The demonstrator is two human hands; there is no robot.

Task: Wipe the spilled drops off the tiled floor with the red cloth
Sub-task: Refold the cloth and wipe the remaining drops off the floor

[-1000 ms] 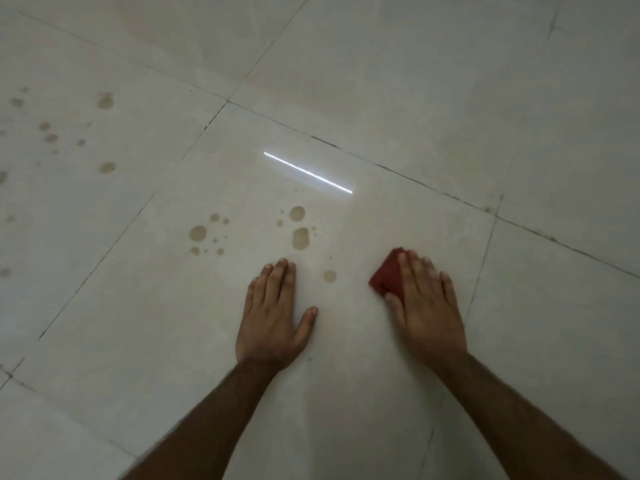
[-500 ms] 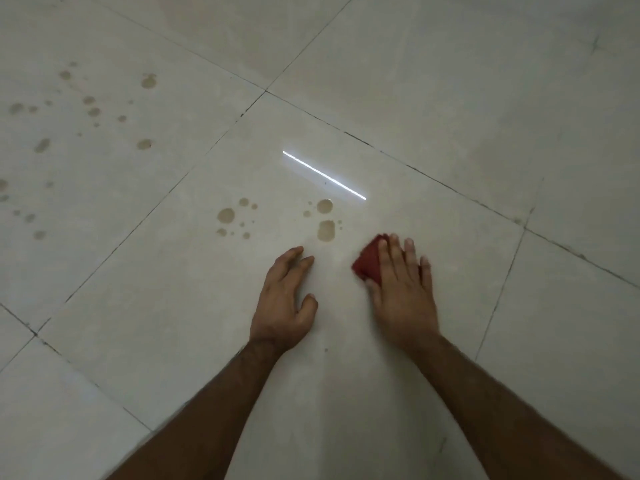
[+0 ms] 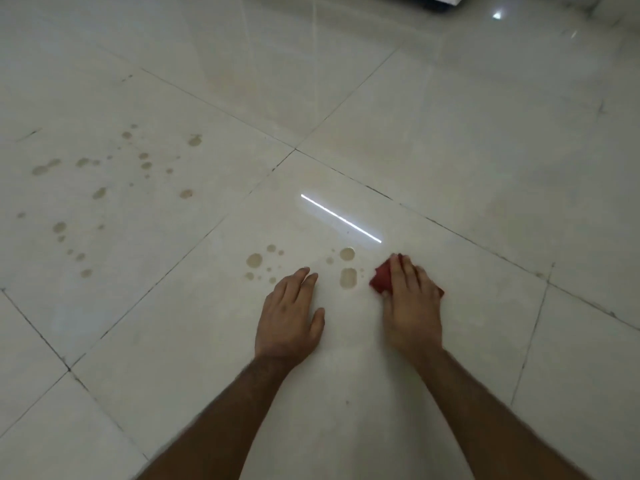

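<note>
My right hand [image 3: 412, 306] presses flat on the red cloth [image 3: 381, 278], which is mostly hidden under the fingers and shows at their left. Just left of the cloth lie two large brownish drops [image 3: 348, 278] on the pale tiled floor [image 3: 450, 150]. A smaller cluster of drops [image 3: 254, 260] sits further left, beyond my left hand [image 3: 289, 317]. That hand rests palm down on the tile, holding nothing. Several more drops [image 3: 100, 194] are scattered over the tile at far left.
Dark grout lines [image 3: 221, 223] cross the floor diagonally. A bright strip of reflected light [image 3: 341, 218] lies on the tile just beyond the drops. A dark edge of furniture [image 3: 433, 1] shows at the top right.
The small drop between my hands is gone after my right hand slid the cloth left over it. My left hand flattened on the tile again. The view has tilted up.
</note>
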